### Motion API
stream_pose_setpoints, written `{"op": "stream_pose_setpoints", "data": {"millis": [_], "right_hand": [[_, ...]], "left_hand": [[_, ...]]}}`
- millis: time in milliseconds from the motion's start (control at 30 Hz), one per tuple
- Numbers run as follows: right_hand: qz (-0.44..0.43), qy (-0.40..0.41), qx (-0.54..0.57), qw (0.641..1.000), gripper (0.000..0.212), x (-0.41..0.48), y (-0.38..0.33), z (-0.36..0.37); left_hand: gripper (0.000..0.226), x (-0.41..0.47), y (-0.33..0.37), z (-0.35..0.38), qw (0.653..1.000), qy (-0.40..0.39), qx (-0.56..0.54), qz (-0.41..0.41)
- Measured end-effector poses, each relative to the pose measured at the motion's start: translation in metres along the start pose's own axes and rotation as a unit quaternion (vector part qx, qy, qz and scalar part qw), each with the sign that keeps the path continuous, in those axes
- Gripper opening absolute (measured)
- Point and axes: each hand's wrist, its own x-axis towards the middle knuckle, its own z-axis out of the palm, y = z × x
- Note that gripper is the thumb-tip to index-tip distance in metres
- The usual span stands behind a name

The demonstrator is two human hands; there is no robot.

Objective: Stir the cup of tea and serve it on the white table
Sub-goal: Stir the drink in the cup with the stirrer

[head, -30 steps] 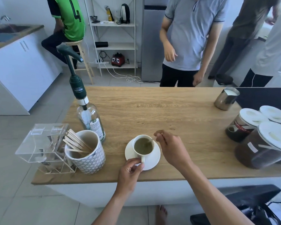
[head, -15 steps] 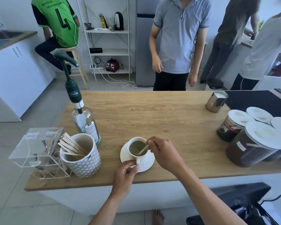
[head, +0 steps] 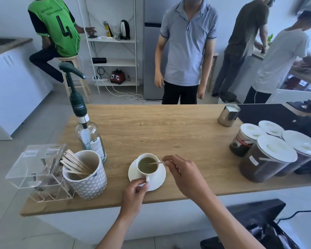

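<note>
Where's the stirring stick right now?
In the head view, the stirring stick is pinched in the right hand, its tip dipped in the cup of tea on the saucer.

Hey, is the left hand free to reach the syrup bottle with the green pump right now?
Probably not yet: the left hand is pinching the cup handle. The path to the bottle looks open otherwise.

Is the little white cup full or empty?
Nearly full. Greenish tea fills the cup almost to its rim, with the stir stick dipped in.
</note>
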Motion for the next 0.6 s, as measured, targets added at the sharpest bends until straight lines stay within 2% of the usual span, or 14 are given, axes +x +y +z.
{"op": "stream_pose_setpoints", "data": {"millis": [100,233,333,600], "right_hand": [[-0.008,-0.033,-0.019,0.999,0.023,-0.003,-0.002,0.0],[-0.005,-0.023,-0.024,0.999,0.023,-0.003,0.0,0.0],[-0.013,-0.051,-0.044,0.998,0.025,-0.006,0.0,0.001],[-0.004,-0.029,-0.003,1.0,0.022,-0.009,0.007,-0.006]], "left_hand": [[0.008,-0.001,0.004,0.0,1.0,0.003,0.015,0.0],[0.008,-0.003,0.006,0.002,1.0,0.009,0.022,-0.007],[0.008,-0.005,0.007,0.003,0.999,0.018,0.03,-0.011],[0.012,-0.015,0.013,0.002,0.996,0.058,0.057,-0.032]]}}
